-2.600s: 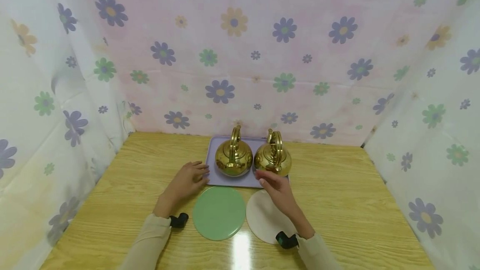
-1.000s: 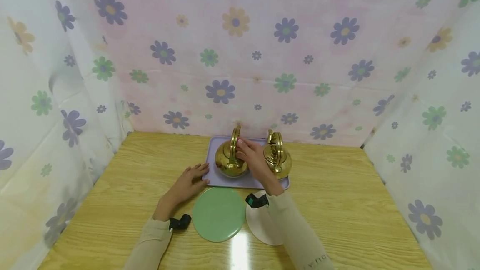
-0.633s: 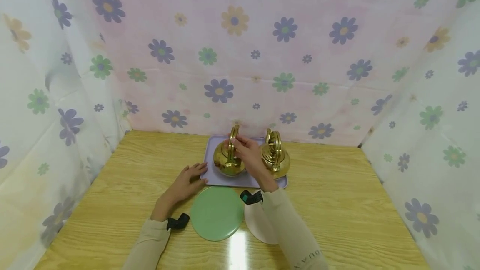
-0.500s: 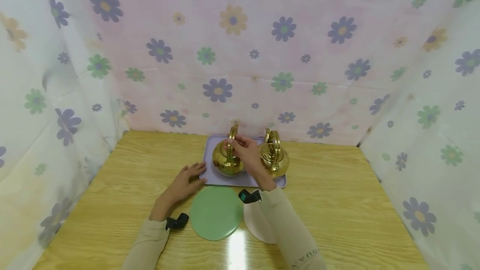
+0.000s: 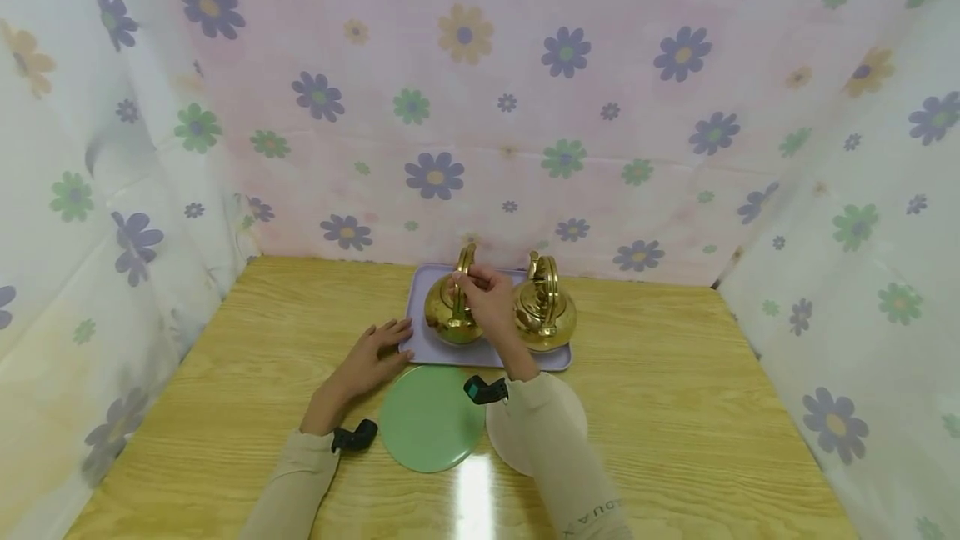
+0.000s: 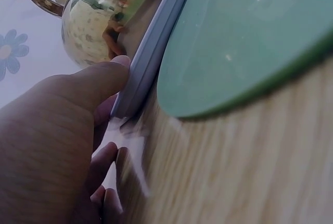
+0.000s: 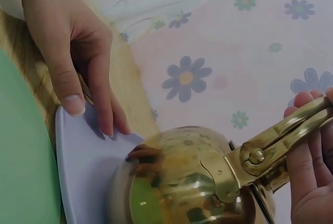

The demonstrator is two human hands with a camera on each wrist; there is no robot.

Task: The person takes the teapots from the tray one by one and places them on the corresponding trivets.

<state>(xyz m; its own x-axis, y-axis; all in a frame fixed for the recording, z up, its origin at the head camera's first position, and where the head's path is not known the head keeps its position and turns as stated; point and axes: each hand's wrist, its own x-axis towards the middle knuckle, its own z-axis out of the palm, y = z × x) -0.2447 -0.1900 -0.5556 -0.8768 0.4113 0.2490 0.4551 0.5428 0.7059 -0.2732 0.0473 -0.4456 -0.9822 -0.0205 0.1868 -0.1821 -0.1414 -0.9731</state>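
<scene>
Two gold kettles with arched handles stand side by side on a lilac tray (image 5: pixel 442 353). My right hand (image 5: pixel 491 304) grips the handle of the left kettle (image 5: pixel 439 320), its fingers curled round it, as the right wrist view shows with the kettle body (image 7: pixel 177 177) beside it. Behind my right hand, the right kettle (image 5: pixel 553 330) is partly covered. My left hand (image 5: pixel 372 361) rests at the tray's left edge, fingers relaxed and spread, the thumb touching the rim near the front corner. In the left wrist view, the thumb (image 6: pixel 106 78) lies against the tray's side.
A round green plate (image 5: pixel 431 423) lies just in front of the tray. Beside it is a round whitish plate (image 5: pixel 566 415), partly under my right sleeve. The wooden table (image 5: pixel 690 407) reaches back to a flower-patterned curtain (image 5: pixel 517 132), with more curtain at both sides.
My right hand has moved left from beside the right kettle to the left kettle and closed round its handle. My left hand stays at the tray's edge. The head view has shifted slightly.
</scene>
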